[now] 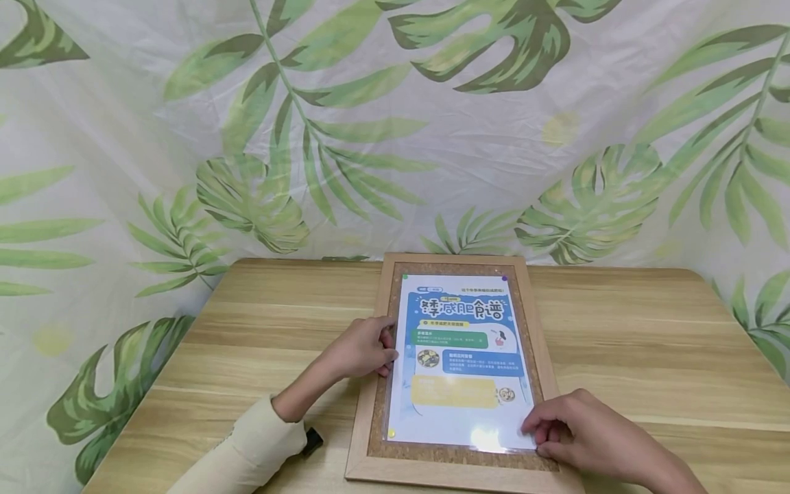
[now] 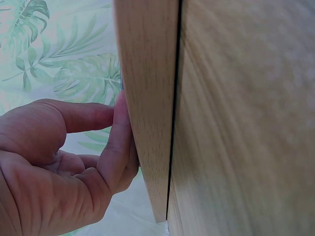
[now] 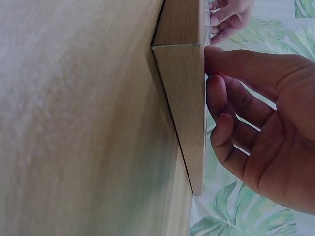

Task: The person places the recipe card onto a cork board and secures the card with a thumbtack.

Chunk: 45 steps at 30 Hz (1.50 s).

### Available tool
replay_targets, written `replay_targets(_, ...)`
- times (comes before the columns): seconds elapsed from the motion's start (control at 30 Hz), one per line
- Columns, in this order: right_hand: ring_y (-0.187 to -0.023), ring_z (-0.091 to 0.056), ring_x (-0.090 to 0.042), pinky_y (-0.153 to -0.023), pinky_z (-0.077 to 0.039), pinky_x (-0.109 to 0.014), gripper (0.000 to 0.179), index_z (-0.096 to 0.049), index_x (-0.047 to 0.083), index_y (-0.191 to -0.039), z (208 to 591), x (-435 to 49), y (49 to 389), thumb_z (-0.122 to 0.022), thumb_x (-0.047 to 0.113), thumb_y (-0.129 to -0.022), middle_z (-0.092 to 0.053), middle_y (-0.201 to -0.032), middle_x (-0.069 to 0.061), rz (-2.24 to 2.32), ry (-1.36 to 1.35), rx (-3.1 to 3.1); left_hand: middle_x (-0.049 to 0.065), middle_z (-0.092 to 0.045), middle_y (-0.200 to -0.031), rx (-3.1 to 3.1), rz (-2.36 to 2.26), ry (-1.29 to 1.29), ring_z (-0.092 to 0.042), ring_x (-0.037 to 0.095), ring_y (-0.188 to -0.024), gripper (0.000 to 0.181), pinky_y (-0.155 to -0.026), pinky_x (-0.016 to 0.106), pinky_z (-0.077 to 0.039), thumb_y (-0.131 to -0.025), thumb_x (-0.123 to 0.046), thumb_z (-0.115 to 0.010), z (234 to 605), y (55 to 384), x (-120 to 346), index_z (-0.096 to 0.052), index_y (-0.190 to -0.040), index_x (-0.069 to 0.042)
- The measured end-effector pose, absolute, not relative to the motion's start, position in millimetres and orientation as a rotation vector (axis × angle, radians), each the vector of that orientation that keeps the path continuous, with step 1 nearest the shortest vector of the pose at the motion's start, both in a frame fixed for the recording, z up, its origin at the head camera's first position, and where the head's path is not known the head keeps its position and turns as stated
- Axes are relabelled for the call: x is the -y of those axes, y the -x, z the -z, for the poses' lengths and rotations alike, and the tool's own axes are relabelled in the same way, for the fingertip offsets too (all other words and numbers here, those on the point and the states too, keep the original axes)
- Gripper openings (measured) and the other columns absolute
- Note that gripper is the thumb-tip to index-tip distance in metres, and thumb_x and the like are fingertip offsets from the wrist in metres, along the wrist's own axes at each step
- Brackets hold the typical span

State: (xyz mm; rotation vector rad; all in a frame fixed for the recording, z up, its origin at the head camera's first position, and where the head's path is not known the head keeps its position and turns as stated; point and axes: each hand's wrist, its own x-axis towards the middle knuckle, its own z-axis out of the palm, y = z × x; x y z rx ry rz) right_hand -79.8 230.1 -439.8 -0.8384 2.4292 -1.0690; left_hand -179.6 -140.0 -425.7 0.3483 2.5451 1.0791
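Note:
A printed poster in a clear, glossy cover lies on a cork board with a wooden frame. Small pins mark three of its corners: green, purple and yellow. With thumb and index finger spread a little apart, my left hand touches the poster's left edge. The left wrist view shows its fingers bent against the frame's side. My right hand pinches at the poster's lower right corner; its fingertips hide whatever is between them.
The board lies on a wood-grain table, its far end by the table's back edge. A leaf-patterned cloth hangs behind and at the sides. Beside the left sleeve shows a small black object.

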Motion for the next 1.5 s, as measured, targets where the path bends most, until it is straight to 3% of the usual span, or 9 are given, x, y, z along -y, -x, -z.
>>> replay_targets(0.27, -0.075, -0.06, 0.007, -0.062, -0.058, -0.02, 0.024, -0.081, 0.017, -0.103, 439.1, -230.5, 80.5, -0.085, 0.0, -0.087, -0.072, -0.087, 0.012, 1.055, 0.877, -2.453, 0.009, -0.064, -0.088, -2.547, -1.072, -0.347, -0.068, 0.015, -0.062, 0.059, -0.053, 0.024, -0.056, -0.098, 0.004, -0.072, 426.6, 180.5, 139.9, -0.05, -0.152, 0.01)
replay_targets(0.43, -0.076, -0.061, 0.006, -0.063, -0.059, -0.02, 0.025, -0.081, 0.019, -0.104, 439.4, -231.2, 81.9, -0.086, 0.003, -0.085, -0.071, -0.089, 0.017, 1.062, 0.888, -2.441, 0.009, -0.065, -0.087, -2.553, -1.07, -0.338, -0.068, 0.015, -0.062, 0.058, -0.054, 0.025, -0.057, -0.097, 0.005, -0.072, 427.1, 180.4, 139.7, -0.051, -0.151, 0.01)
replay_targets(1.17, -0.074, -0.061, 0.007, -0.062, -0.059, -0.02, 0.02, -0.082, 0.016, -0.103, 439.1, -229.7, 80.4, -0.085, 0.003, -0.089, -0.073, -0.086, 0.014, 1.073, 0.896, -2.421, 0.008, -0.064, -0.087, -2.554, -1.086, -0.324, -0.068, 0.015, -0.062, 0.058, -0.056, 0.028, -0.059, -0.097, 0.005, -0.072, 427.6, 179.5, 139.6, -0.051, -0.151, 0.009)
replay_targets(1.5, -0.073, -0.06, 0.007, -0.061, -0.058, -0.02, 0.019, -0.082, 0.017, -0.103, 438.8, -229.4, 81.7, -0.085, 0.005, -0.088, -0.069, -0.082, 0.019, 1.058, 0.838, -2.422, 0.008, -0.064, -0.087, -2.565, -1.071, -0.332, -0.068, 0.015, -0.062, 0.061, -0.054, 0.025, -0.057, -0.097, 0.005, -0.072, 428.0, 180.6, 139.4, -0.049, -0.153, 0.009)
